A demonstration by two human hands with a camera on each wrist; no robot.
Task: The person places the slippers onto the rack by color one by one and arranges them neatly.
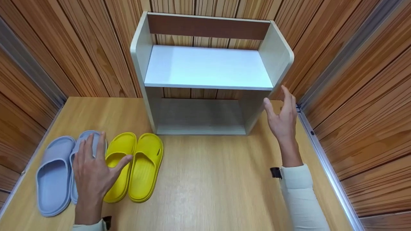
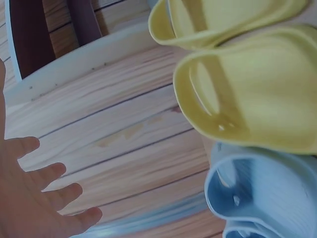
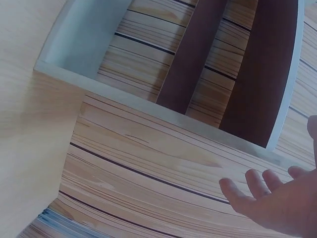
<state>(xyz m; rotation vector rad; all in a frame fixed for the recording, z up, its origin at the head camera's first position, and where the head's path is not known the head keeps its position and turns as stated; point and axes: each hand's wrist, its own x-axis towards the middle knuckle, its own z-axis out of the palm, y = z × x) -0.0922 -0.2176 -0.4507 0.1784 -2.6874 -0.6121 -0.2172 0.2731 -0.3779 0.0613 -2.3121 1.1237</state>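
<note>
My left hand (image 1: 91, 176) is over the slippers in the head view, fingers extended and thumb spread, holding nothing. It partly hides one slipper of the grey-blue pair (image 1: 54, 176) and overlaps the left one of the yellow pair (image 1: 143, 173). The yellow slippers (image 2: 257, 94) also show in the left wrist view, apart from that hand. At the right side of a small two-tier shelf rack (image 1: 208, 67) is my right hand (image 1: 284, 118), fingers loosely extended and nothing in its grasp. Whether it touches the side panel, I cannot tell from the head view; the right wrist view shows a gap.
Wood-patterned walls (image 1: 369, 112) enclose the light wooden floor (image 1: 205, 179). Metal strips (image 1: 327, 173) run along the floor's sides. The rack stands upright against the back wall, with a brown board (image 1: 208, 27) across its top rear.
</note>
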